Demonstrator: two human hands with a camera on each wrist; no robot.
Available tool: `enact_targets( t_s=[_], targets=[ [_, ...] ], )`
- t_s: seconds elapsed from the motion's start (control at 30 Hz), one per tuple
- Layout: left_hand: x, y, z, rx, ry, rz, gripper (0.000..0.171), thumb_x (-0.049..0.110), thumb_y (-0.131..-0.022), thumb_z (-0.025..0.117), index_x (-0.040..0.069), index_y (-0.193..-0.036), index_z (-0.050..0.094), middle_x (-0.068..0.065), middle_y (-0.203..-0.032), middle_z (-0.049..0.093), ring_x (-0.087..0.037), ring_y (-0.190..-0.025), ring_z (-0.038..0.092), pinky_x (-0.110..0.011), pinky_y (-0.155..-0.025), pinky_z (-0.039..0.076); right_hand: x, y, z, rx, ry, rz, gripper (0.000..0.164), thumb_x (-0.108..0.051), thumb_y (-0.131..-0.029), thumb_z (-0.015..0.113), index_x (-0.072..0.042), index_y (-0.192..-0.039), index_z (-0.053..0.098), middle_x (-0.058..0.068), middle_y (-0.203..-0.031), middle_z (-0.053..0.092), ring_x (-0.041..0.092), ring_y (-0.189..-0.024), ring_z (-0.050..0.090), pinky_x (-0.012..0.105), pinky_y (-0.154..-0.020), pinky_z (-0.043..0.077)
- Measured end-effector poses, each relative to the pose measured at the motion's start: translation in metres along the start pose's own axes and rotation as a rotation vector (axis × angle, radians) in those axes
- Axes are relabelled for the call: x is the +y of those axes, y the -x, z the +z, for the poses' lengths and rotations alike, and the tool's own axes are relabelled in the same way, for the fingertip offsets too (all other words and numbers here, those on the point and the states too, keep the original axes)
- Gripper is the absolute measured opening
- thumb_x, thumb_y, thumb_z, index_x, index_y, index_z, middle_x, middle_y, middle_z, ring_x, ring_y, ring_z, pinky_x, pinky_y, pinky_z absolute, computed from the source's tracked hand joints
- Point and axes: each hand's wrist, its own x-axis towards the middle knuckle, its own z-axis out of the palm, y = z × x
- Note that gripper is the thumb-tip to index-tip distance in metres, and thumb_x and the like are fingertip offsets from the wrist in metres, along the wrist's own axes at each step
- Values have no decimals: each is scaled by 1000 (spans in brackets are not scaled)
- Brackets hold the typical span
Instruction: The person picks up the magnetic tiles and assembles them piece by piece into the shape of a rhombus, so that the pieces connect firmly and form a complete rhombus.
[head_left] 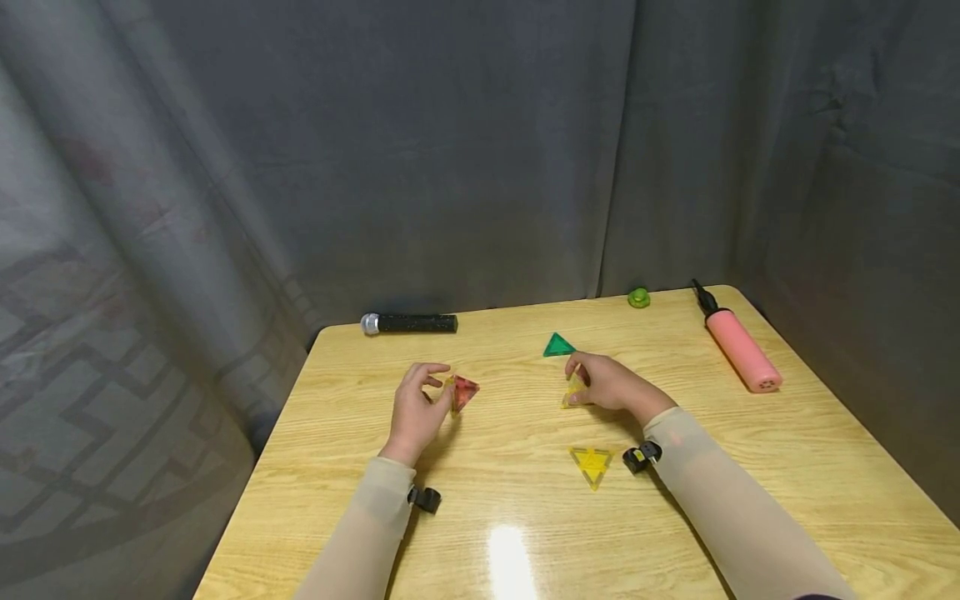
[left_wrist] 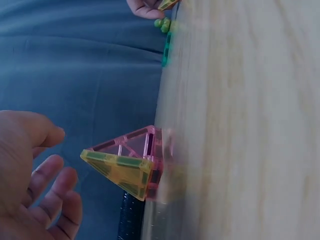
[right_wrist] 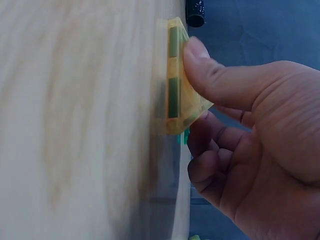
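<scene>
Over the table, right fingers pinch a translucent yellow triangle, left fingers parted and empty

The table I'm working over is pale, grained wood, glossy enough to throw a bright glare back at my head camera near its front. Along the back edge, to the left, I see a black mic lying with its silver end leftward. Farther right sit a green toy and, slantwise by the right edge, a pink pump, black nozzle pointing back. A green triangle lies flat between mic and toy; a yellow triangle lies flat nearer me. My left wrist view shows a pink-and-yellow pyramid standing on the wood.
</scene>
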Motion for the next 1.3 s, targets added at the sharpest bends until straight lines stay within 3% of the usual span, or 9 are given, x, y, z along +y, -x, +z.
enact_targets(
  t_s=[0.27, 0.63, 0.8, 1.0, 1.3],
  targets=[
    [17, 1, 1, -48, 10, 34, 26, 13, -96, 77, 21, -121, 71, -3, -116, 67, -26, -99, 66, -31, -66, 52, 1, 1, -5, 2, -33, -24, 28, -10, -97, 76, -7, -123, 66, 6, -90, 54, 21, -78, 51, 37, -69, 44],
    [29, 3, 9, -93, 53, 101, 28, 7, -96, 77, 19, -120, 70, -8, -110, 69, -21, -92, 67, -29, -63, 53, -1, 2, -11, 69, -50, -41, 24, -6, -98, 74, -5, -122, 69, 5, -92, 58, 22, -82, 53, 37, -70, 47],
    [36, 9, 17, -177, 76, 134, 28, 8, -97, 75, 17, -123, 69, -3, -112, 67, -28, -95, 67, -38, -69, 57, -2, 2, -14, 109, -64, -38, 23, -6, -98, 74, -6, -121, 70, 6, -95, 59, 23, -83, 54, 38, -71, 48],
    [46, 18, 29, -314, 9, 179, 35, 16, -100, 74, 24, -133, 65, 3, -126, 66, -16, -102, 63, -28, -68, 52, 0, 4, -19, 136, -66, -23, 23, -6, -99, 73, -6, -122, 70, 6, -96, 59, 23, -82, 54, 37, -69, 48],
    [69, 31, 44, -515, 22, 230, 34, 22, -102, 71, 22, -136, 67, -2, -130, 66, -21, -113, 63, -31, -84, 57, -3, 8, -27, 190, -67, -19, 16, -4, -99, 72, -9, -114, 74, 5, -95, 63, 24, -84, 57, 39, -72, 50]
  ],
)
